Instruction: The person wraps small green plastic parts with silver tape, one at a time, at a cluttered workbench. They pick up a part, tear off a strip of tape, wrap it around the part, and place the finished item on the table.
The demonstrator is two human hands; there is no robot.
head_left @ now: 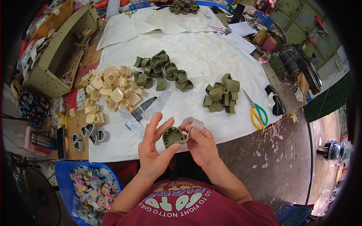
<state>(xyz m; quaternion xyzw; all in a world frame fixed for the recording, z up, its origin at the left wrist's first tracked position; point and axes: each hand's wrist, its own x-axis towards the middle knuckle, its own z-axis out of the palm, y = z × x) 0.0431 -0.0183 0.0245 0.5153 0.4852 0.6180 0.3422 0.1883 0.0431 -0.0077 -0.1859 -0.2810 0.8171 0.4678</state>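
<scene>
My left hand (pixel 154 148) holds an olive-green horseshoe-shaped plastic piece (pixel 172 136) between thumb and fingers, hollow side up. My right hand (pixel 201 145) pinches a translucent strip of film (pixel 193 123) that curls over the piece's right edge. Both hands hover above the near edge of a white cloth (pixel 211 56). On the cloth lie a heap of cream pieces (pixel 111 88), a middle heap of green pieces (pixel 162 69) and a smaller green heap (pixel 221 95). Glittery silver strips (pixel 156 105) lie just beyond my hands.
Yellow-and-green scissors (pixel 257 112) rest at the cloth's right edge. A blue tub of pastel pieces (pixel 92 188) stands lower left. A few grey-lined pieces (pixel 90 133) and a metal flask (pixel 42 140) sit at left. A beige open box (pixel 56 52) occupies the far left.
</scene>
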